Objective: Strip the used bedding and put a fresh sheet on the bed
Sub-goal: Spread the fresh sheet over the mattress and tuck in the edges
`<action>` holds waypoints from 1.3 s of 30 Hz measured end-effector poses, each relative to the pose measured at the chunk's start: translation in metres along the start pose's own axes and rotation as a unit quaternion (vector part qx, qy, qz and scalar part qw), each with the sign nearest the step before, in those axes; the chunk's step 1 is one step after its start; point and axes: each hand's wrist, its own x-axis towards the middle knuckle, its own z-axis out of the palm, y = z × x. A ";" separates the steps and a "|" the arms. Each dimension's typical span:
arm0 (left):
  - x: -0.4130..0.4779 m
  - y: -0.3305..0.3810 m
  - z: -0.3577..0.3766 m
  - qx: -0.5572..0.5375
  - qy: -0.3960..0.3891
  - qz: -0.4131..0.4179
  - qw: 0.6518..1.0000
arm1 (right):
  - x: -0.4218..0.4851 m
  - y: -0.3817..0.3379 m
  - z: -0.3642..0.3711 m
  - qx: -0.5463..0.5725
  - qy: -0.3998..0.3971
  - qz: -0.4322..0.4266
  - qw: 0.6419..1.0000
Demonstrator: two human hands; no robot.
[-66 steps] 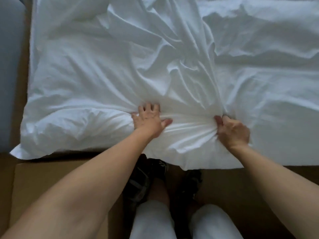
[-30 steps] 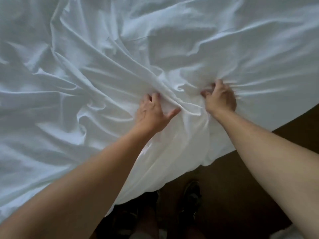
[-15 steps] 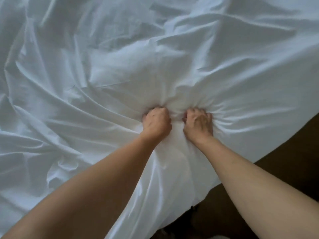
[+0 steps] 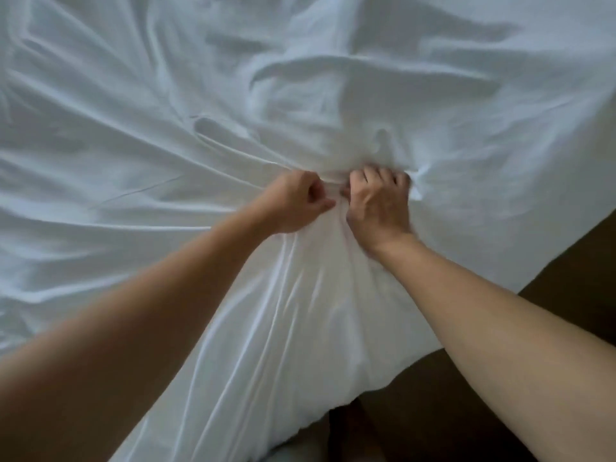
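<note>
Sheet: white sheet [image 4: 206, 105], heavily creased, covers nearly the whole view; folds radiate from a bunch at centre.
Left hand: left hand [image 4: 293, 203] fisted on the gathered cloth, thumb tip pressed to the fold, just left of the bunch.
Right hand: right hand [image 4: 378, 201] beside it, nearly touching; fingers [image 4: 383, 175] curled down into the far side of the bunch, gripping it.
Hanging part: cloth below the hands [image 4: 300, 328] falls in long pleats toward the near edge.
Floor: dark brown floor [image 4: 550, 285] at right and near right.
</note>
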 end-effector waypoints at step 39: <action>0.295 0.242 -0.023 0.034 0.097 0.242 0.965 | 0.254 0.328 -0.133 0.009 -0.111 0.268 0.957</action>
